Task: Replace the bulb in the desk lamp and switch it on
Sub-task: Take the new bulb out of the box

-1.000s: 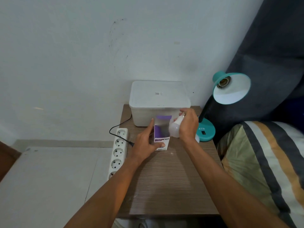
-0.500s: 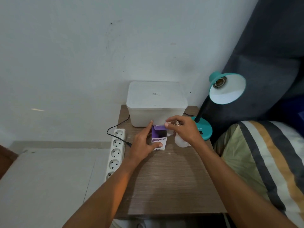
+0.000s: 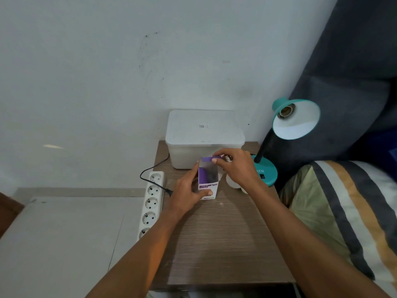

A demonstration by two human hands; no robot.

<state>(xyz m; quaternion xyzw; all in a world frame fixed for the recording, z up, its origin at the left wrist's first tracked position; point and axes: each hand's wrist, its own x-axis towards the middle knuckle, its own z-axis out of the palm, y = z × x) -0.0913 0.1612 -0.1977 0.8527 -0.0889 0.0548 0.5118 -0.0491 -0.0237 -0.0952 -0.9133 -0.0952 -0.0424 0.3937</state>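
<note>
Both hands are busy: the left hand (image 3: 189, 190) clamps the upright purple bulb box (image 3: 208, 181), while the right hand (image 3: 236, 168) curls round the bulb (image 3: 233, 181), fingertips (image 3: 214, 160) at the box's top flap. Bulb looks light, smooth and breakable; best gripped around its white dome, metal screw base left free. Its empty socket (image 3: 285, 111) waits in the teal lamp (image 3: 296, 119), off to the right. White lidded bin (image 3: 204, 134) and power strip (image 3: 151, 201) crowd the surface (image 3: 225, 244)
</note>
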